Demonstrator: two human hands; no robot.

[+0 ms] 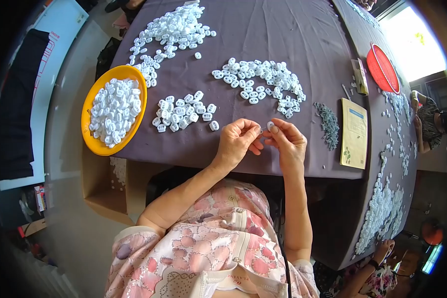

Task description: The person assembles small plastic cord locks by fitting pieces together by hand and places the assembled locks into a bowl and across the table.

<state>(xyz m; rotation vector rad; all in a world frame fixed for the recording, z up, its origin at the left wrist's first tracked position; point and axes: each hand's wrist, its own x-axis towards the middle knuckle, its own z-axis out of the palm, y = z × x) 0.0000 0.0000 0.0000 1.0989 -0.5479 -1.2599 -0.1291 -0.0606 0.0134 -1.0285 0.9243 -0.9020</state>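
My left hand point(237, 143) and my right hand point(289, 144) meet just over the table's near edge. Between thumb and fingers, the right one pinches a small white oval plastic piece point(270, 125). My left fingertips are pinched close beside it, on something tiny and thin that I cannot make out. To the left lies a small heap of white two-holed oval pieces point(181, 111). A wider spread of similar white pieces point(263, 74) lies beyond my hands. Right of my right hand is a pile of small grey-green parts point(328, 125), too small to name.
An orange bowl point(88, 119) full of white pieces stands at the left table edge, above a cardboard box point(104, 198). A large white heap point(174, 27) lies at the far left. A yellow packet point(353, 134) and red basket point(382, 68) are to the right, where other people sit.
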